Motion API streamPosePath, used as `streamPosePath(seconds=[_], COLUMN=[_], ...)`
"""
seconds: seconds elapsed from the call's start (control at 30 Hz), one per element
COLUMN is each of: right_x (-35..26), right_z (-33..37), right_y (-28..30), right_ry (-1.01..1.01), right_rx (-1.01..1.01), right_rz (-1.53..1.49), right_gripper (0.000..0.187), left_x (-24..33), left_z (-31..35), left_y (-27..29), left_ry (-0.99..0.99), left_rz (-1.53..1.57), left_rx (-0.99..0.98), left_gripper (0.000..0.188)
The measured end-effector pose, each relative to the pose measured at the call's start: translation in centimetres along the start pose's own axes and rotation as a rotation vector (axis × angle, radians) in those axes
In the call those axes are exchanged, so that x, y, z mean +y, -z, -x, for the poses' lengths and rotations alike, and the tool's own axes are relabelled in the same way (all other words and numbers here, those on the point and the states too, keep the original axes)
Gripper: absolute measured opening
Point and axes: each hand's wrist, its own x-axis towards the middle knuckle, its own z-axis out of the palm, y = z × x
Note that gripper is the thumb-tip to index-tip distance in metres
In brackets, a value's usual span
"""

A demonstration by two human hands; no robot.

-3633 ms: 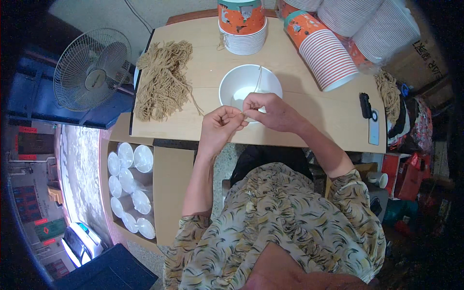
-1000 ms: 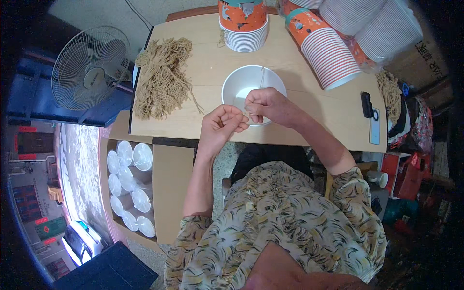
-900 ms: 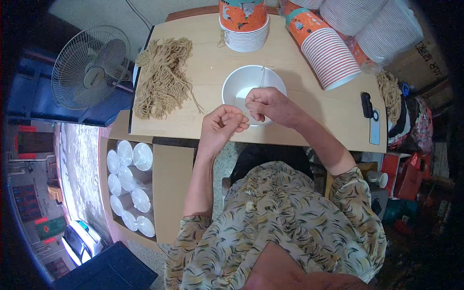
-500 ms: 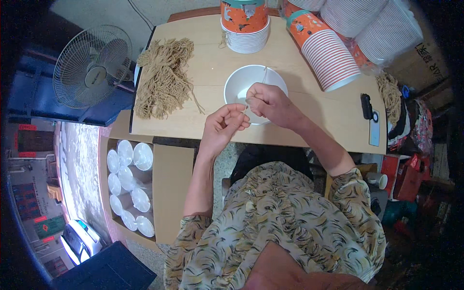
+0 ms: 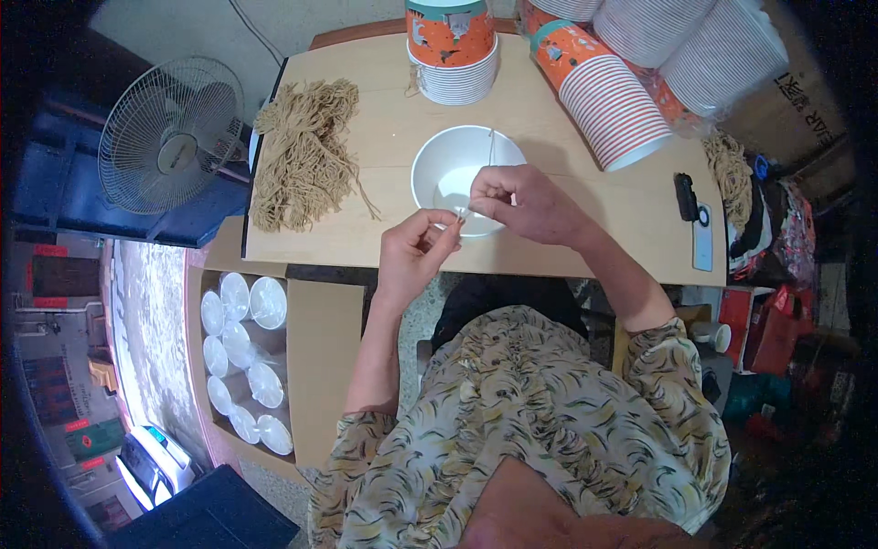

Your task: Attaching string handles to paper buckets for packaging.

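A white paper tub (image 5: pixel 430 163) stands upright on the table in front of me, its mouth facing up. A thin pale cord (image 5: pixel 492 146) hangs over its far rim and runs down toward my fingers. Over the tub's near side, my right hand (image 5: pixel 530 203) is closed in a pinch on the cord. My left hand (image 5: pixel 413 252) is at the near rim, thumb and forefinger pinched on a short piece of the cord. The two sets of fingertips almost meet, and they partly hide the cord's end.
A heap of tan cords (image 5: pixel 306 156) lies on the left of the table (image 5: pixel 389 114). Nested orange-patterned tubs (image 5: pixel 450 55) stand at the back; another stack (image 5: pixel 608 101) lies at the right. An open carton (image 5: pixel 325 366) with wrapped stacks and a fan (image 5: pixel 171 137) are at the left.
My fingertips have drawn slightly apart, and both hands sit a little lower. The whole view has shifted slightly. Both hands keep pinching the cord.
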Motion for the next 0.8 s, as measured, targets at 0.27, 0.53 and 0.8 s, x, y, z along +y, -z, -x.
streamPosePath(seconds=[0.27,0.53,0.8], right_x=[2.0,-1.5,-4.2], right_z=[1.6,-0.8,0.4], right_y=[1.8,0.7,5.4], right_ry=[-0.006,0.364,0.345], right_rx=[0.232,0.297,0.444], right_rz=[-0.141,0.066,0.09], right_gripper=[0.011,0.01,0.088], left_x=[-0.9,0.2,-0.5], left_z=[0.4,0.1,-0.5], left_y=[0.3,-1.1,0.0], left_ry=[-0.252,-0.316,-0.051], left_rz=[-0.237,-0.373,0.834], left_rx=[-0.013,-0.127,0.16], left_gripper=[0.011,0.021,0.025])
